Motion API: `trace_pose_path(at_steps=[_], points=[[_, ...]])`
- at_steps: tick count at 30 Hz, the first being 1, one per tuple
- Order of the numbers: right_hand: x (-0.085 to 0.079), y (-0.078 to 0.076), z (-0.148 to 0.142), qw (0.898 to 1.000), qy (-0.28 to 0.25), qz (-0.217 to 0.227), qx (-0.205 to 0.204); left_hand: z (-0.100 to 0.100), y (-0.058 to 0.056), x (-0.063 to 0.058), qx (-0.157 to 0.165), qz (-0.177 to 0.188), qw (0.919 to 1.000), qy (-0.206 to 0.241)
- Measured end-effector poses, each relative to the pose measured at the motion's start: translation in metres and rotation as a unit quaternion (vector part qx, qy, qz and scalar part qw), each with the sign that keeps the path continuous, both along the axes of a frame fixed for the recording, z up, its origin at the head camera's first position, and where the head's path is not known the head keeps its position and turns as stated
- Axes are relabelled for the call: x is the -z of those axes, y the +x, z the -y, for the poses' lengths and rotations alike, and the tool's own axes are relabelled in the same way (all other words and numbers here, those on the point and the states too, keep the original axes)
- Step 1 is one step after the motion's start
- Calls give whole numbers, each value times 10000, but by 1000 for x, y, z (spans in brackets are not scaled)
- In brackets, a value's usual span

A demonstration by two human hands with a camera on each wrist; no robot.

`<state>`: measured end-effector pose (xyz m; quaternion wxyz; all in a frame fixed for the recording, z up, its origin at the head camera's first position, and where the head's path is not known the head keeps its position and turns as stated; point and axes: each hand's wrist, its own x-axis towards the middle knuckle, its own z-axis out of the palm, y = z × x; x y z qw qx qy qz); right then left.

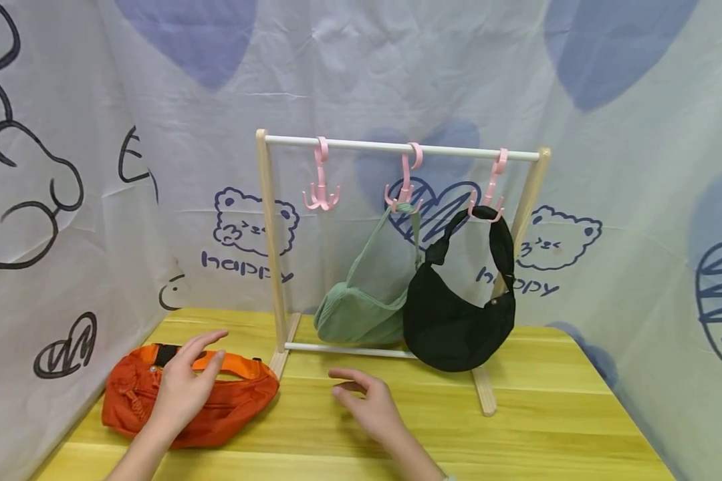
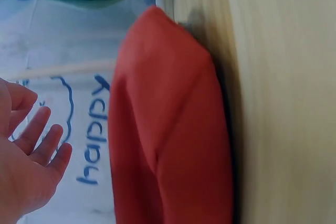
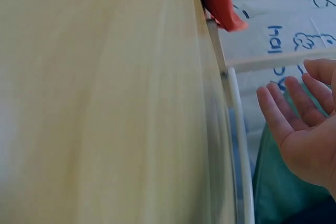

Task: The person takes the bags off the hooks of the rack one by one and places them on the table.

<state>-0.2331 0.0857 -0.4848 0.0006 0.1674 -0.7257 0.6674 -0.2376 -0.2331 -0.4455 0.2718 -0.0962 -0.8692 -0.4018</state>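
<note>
An orange-red waist bag lies on the left of the table, its bright orange strap on top. Over it hovers my left hand, fingers relaxed and holding nothing; the left wrist view shows this hand apart from the red fabric. My right hand is in the air before the rack, empty, its fingers loosely bent. A green shoulder bag hangs from the middle pink hook, and a black shoulder bag from the right pink hook.
A wooden rack with a white top rail stands toward the back of the yellow wood-grain table. Its left pink hook bears no bag. Near the table runs a lower white rail. A printed cloth hangs behind.
</note>
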Motion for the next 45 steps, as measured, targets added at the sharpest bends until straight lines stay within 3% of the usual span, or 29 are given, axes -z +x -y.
trace_pose_path(at_steps=[7,13,21,30,36,45], points=[[-8,4,-25,9995,126,-16,275,-29,-8,-5,405,-219,9988,169],[-18,4,-44,9982,195,-251,516,-53,-20,-11,782,-683,9942,296],[-38,-1,-73,9943,82,-1022,294,-83,-33,-20,1108,-863,9891,447],[-71,-6,-98,9809,133,-1929,221,-115,-41,-38,1487,-1063,9770,1095],[-102,-12,-111,9684,168,-2433,518,-133,-47,-51,1664,-1287,9693,1275],[-150,-23,-126,9367,-14,-3376,934,-150,-57,-69,1943,-1485,9594,1407]])
